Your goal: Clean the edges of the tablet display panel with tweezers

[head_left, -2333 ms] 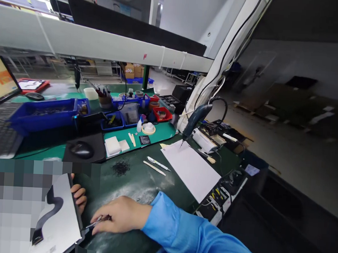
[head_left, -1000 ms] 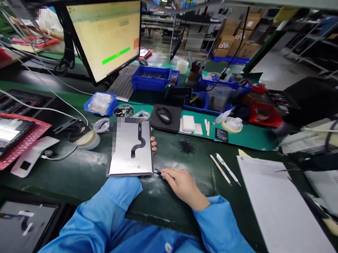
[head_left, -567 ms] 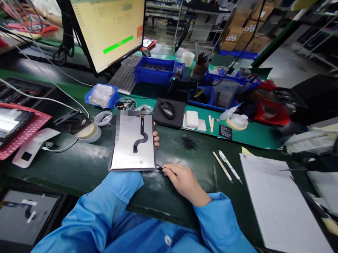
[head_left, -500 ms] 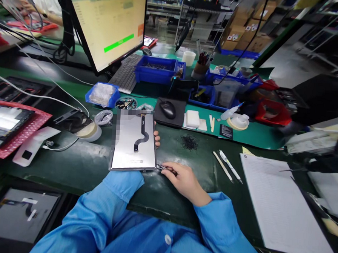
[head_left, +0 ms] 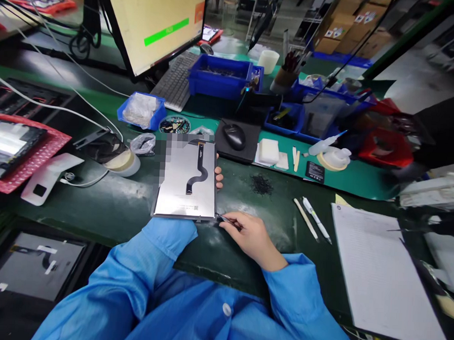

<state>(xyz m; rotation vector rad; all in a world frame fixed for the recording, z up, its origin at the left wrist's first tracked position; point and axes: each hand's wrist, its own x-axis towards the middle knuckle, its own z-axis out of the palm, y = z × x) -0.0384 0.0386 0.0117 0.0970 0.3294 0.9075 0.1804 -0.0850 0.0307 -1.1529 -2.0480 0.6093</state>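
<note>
A silver display panel (head_left: pixel 180 188) with a black flex cable on its back is held tilted up from the dark green mat. My left hand (head_left: pixel 219 177) is mostly hidden behind it; only fingertips curl round its right edge. My right hand (head_left: pixel 251 236) rests on the mat just right of the panel, pinched on thin metal tweezers (head_left: pixel 224 219). The tweezers' tip touches the panel's lower right corner.
A mouse (head_left: pixel 234 136) on a black pad lies behind the panel. Two pens (head_left: pixel 311 218) and a white sheet (head_left: pixel 381 274) are to the right, a tape roll (head_left: pixel 123 162) and red tray (head_left: pixel 15 151) to the left. A monitor, keyboard and blue bins stand further back.
The view swung from the right end of the bench to the work area, then dipped lower. The hands, the panel and the tweezers keep their pose at the panel's lower right corner.
</note>
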